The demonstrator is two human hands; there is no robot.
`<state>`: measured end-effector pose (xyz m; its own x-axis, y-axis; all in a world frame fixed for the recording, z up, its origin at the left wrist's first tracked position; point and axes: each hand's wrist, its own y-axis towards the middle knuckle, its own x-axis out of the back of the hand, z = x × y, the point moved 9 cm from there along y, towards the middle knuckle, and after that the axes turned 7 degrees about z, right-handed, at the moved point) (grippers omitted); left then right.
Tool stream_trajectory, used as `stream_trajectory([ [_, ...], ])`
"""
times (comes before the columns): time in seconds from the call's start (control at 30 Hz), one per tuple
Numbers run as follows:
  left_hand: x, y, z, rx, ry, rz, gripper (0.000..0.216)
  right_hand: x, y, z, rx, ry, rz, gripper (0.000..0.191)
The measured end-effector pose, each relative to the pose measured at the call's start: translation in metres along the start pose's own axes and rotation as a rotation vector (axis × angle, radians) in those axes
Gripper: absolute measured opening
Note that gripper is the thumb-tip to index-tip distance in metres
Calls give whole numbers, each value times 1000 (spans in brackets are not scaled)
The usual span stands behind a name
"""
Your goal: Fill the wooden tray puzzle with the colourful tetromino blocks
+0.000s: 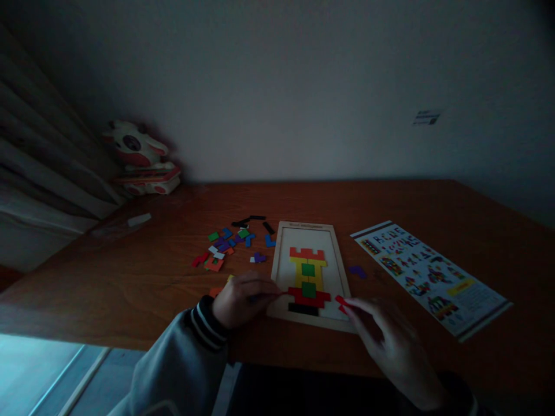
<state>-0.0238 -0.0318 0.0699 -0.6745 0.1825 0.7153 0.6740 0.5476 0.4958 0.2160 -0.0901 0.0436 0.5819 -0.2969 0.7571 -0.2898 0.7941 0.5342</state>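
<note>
A wooden puzzle tray (281, 231) with a pale inside lies in front of me. In it, flat pieces form a tower: an orange notched piece (307, 253) on top, yellow pieces (318, 279) around green squares (308, 270), then red pieces (318, 299) and a black strip (303, 309) at the bottom. My right hand (390, 341) pinches a red puzzle piece (341, 303) over the tray's lower right side. At the left rim, my left hand (245, 297) has its fingers drawn together, fingertips by the red row; a sliver of red shows there, and whether they grip it is unclear.
Loose coloured pieces (223, 244) are scattered left of the tray, black strips (257, 218) behind them. A purple piece (358, 271) and a printed pattern sheet (429, 277) lie to the right. A cow figure (141, 156) stands at the back left, near a curtain (52, 144).
</note>
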Motion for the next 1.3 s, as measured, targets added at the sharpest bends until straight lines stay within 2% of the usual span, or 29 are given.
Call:
stream_trajectory([
  [0.13, 41, -23, 29, 226, 123, -130, 15, 13, -4, -29, -150, -65, -83, 20],
  [0.27, 68, -60, 65, 465, 241, -90, 22, 7, -5, -55, -263, -34, -15, 22],
  [0.33, 75, -72, 75, 516, 312, -65, 25, 3, -4, -61, -275, -31, 6, 24],
  [0.43, 79, -70, 77, 486, 420, -55, 29, -2, -4, -66, -281, -48, 11, 27],
  [0.53, 78, -47, 78, 424, 507, -93, 28, -5, -6, -69, -307, -55, 16, 31],
  [0.63, 57, -6, 88, 375, 500, -5, 25, -4, -6, -69, -313, -64, 15, 34],
  [0.77, 27, 47, 120, 521, 539, 119, 25, -4, -7, -69, -333, -48, 6, 35],
  [0.8, 23, 55, 131, 602, 560, 126, 29, -4, -7, -69, -343, -40, 5, 35],
  [0.87, 17, 68, 145, 663, 578, 117, 37, -3, -8, -70, -365, -29, 1, 34],
  [1.07, 10, 73, 175, 719, 562, 158, 47, -1, -9, -69, -376, 19, -24, 32],
  [1.3, 19, 64, 176, 747, 517, 100, 48, 9, -6, -62, -347, 32, -90, 28],
])
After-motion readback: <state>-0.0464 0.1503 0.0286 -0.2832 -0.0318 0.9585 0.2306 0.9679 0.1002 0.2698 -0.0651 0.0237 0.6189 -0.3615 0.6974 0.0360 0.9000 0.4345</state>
